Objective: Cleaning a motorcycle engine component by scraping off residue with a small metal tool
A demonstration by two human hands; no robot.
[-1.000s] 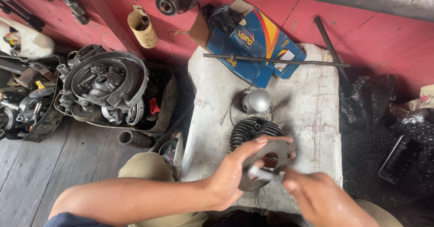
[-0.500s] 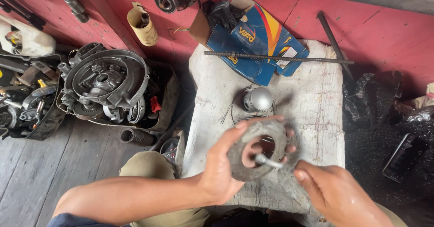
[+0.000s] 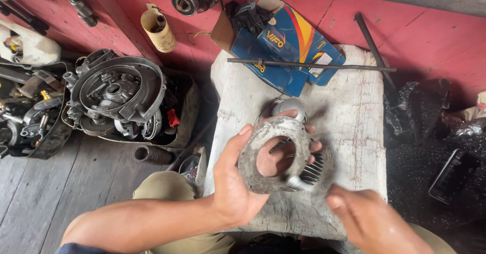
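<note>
Left hand point(image 3: 238, 183) grips metal ring point(image 3: 263, 158); right hand point(image 3: 369, 218) blurred beside it.

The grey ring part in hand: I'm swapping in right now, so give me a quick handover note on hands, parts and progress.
Left hand: grips the grey ring-shaped part, lifted off the white work block.
Right hand: blurred, holds a small metal tool at the ring's lower edge.
Finned cylinder sits on the block beneath; round chrome piece behind it.
Done: ring is up off the block. Left: whatever the tool is doing at the ring; cannot tell more.
</note>
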